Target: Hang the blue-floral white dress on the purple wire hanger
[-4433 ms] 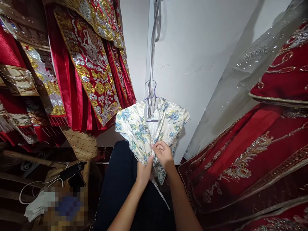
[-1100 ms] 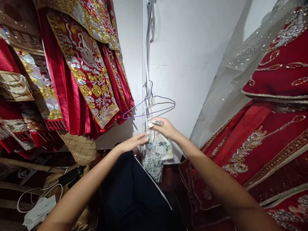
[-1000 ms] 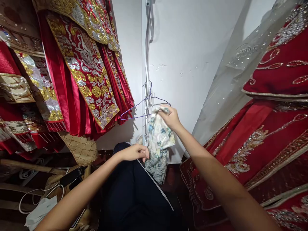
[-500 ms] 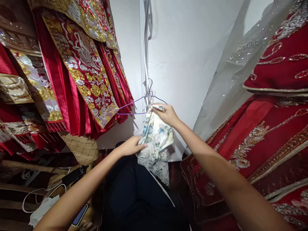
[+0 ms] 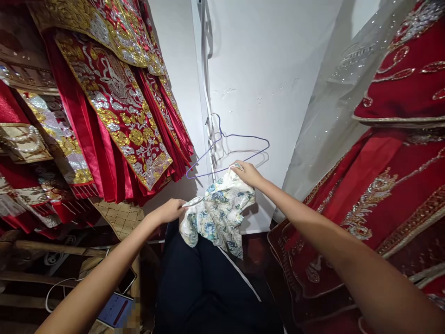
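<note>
Between my hands stretches a white floral garment (image 5: 219, 208) with blue, green and yellowish print; its lower part hangs over my dark trousers. My left hand (image 5: 170, 210) pinches its left edge, fingers closed on the cloth. My right hand (image 5: 248, 173) grips the upper right edge, just below a thin purple clothes hanger (image 5: 239, 135). The hanger hangs bare by its hook at a pale upright rail (image 5: 207, 93) against the wall, tilted a little. Whether the garment is a shirt or a dress I cannot tell.
Red embroidered costumes (image 5: 121, 125) hang at the left, and a red beaded gown (image 5: 375, 195) with a sheer white veil (image 5: 323, 106) stands at the right. At the lower left, a phone with a lit screen (image 5: 116, 310) and a white cable (image 5: 52, 297) lie on a wooden rack.
My left hand has moved left and up, spreading the bunched garment wider. My right hand has shifted slightly right and down. More of the hanger shows now.
</note>
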`<action>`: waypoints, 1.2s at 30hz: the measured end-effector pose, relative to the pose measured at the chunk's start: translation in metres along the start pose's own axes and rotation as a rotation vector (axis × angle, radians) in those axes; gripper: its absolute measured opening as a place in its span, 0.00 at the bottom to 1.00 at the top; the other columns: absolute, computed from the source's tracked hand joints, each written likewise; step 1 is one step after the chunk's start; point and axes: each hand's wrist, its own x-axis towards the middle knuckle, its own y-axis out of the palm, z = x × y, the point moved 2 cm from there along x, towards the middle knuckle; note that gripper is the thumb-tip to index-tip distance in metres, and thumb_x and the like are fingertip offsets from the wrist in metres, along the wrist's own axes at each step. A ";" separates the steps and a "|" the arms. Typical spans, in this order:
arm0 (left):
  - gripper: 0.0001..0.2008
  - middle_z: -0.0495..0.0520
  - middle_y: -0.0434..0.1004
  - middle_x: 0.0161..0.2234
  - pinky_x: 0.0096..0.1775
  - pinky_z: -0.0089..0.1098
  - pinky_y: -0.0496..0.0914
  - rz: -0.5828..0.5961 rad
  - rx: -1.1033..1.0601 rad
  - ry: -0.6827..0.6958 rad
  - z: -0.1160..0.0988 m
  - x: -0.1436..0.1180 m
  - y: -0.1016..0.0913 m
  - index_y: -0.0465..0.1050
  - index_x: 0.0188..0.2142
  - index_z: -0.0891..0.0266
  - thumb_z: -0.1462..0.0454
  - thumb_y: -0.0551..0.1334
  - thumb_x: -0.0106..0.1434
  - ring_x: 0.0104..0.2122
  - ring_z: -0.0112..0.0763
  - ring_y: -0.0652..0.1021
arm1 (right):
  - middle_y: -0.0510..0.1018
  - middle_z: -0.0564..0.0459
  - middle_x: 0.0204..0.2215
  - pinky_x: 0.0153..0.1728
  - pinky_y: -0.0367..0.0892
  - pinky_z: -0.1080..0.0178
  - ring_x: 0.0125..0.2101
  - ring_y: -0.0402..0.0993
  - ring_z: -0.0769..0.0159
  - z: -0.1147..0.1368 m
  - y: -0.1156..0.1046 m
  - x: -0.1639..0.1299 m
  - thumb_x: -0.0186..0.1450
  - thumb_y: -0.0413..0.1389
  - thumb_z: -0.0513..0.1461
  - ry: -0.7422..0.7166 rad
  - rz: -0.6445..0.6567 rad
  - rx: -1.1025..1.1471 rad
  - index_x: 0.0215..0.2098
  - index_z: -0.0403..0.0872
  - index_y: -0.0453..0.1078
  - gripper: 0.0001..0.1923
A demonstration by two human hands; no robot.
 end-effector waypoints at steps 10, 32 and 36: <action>0.11 0.61 0.71 0.44 0.52 0.42 0.68 -0.456 0.088 0.250 -0.040 0.046 -0.086 0.69 0.30 0.62 0.62 0.52 0.64 0.46 0.43 0.74 | 0.67 0.56 0.22 0.29 0.56 0.64 0.25 0.64 0.65 0.047 -0.032 -0.035 0.67 0.51 0.52 -0.068 -0.008 0.040 0.26 0.48 0.62 0.19; 0.23 0.59 0.74 0.39 0.44 0.40 0.69 -0.681 -0.116 -0.104 0.002 0.076 -0.105 0.67 0.44 0.62 0.46 0.48 0.69 0.39 0.42 0.75 | 0.82 0.42 0.33 0.38 0.73 0.52 0.33 0.79 0.54 0.042 -0.142 -0.011 0.55 0.66 0.47 0.417 0.177 0.816 0.36 0.42 0.76 0.17; 0.24 0.56 0.77 0.37 0.45 0.38 0.69 -0.514 -0.159 -0.078 0.016 0.072 -0.086 0.70 0.40 0.62 0.46 0.47 0.69 0.38 0.39 0.75 | 0.81 0.43 0.32 0.42 0.73 0.51 0.36 0.79 0.51 0.061 -0.119 -0.008 0.65 0.53 0.50 0.436 0.108 1.025 0.36 0.44 0.74 0.18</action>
